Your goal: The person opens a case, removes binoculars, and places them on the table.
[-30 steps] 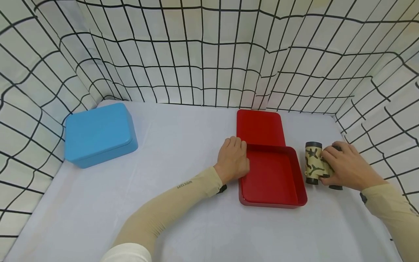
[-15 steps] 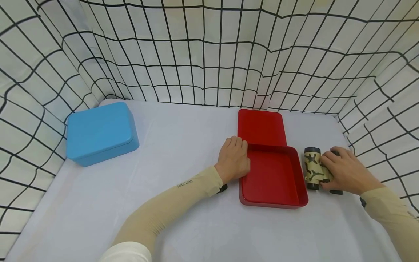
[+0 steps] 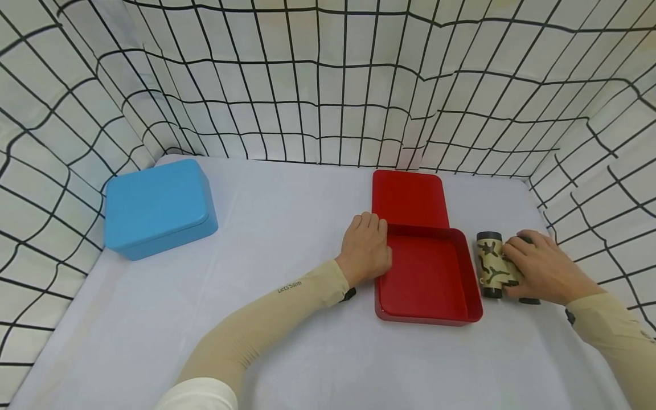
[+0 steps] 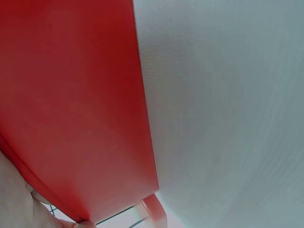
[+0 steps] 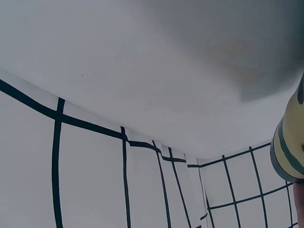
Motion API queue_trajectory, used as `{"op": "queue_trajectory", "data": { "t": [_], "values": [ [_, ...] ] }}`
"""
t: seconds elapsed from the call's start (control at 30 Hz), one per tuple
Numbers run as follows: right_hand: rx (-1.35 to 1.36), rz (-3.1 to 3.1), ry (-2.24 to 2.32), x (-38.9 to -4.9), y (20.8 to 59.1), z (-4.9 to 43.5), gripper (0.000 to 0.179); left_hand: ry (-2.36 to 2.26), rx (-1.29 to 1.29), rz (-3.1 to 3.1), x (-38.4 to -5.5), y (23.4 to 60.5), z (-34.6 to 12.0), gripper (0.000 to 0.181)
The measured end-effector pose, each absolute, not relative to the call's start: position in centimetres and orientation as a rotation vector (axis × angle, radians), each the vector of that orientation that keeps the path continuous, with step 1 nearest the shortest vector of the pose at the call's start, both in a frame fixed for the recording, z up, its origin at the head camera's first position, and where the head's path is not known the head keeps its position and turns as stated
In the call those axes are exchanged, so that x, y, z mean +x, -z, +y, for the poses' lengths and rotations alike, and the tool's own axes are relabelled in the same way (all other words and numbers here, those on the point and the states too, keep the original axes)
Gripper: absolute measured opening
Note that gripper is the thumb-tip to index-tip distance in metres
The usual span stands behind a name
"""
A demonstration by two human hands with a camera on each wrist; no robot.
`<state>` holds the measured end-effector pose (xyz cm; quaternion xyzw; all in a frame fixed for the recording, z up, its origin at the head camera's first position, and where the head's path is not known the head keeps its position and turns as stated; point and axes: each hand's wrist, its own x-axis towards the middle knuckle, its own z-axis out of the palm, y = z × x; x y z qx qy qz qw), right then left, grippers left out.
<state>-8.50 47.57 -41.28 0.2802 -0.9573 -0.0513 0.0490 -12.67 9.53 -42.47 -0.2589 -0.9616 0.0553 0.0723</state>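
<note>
A red box (image 3: pixel 425 279) stands with its inside bare and its red lid (image 3: pixel 409 198) laid back behind it. My left hand (image 3: pixel 365 247) grips the box's left wall, fingers curled over the rim. The left wrist view shows that red wall (image 4: pixel 80 104) close up, with fingertips at its edge. To the right of the box are camouflage binoculars (image 3: pixel 491 265), dark at both ends. My right hand (image 3: pixel 540 270) holds their right barrel, which it mostly hides. Part of the binoculars (image 5: pixel 292 135) shows at the right edge of the right wrist view.
A closed blue box (image 3: pixel 159 208) sits at the far left of the white table (image 3: pixel 287 216). Grid-patterned cloth walls (image 3: pixel 328 85) rise along the back and both sides. The right wall stands close to my right hand.
The binoculars and my right hand have shifted slightly toward me since a second ago. Over the last half second they have barely moved. My left hand keeps its place on the red box.
</note>
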Motion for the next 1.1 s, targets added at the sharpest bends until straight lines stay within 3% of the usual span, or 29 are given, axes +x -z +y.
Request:
{"op": "queue_trajectory", "data": {
  "t": [1.1],
  "values": [
    [0.902, -2.998, 0.238, -8.47, 41.35, 47.01, 0.073, -0.142, -0.775, -2.880, -12.63, 42.61, 9.28, 0.023]
  ]
}}
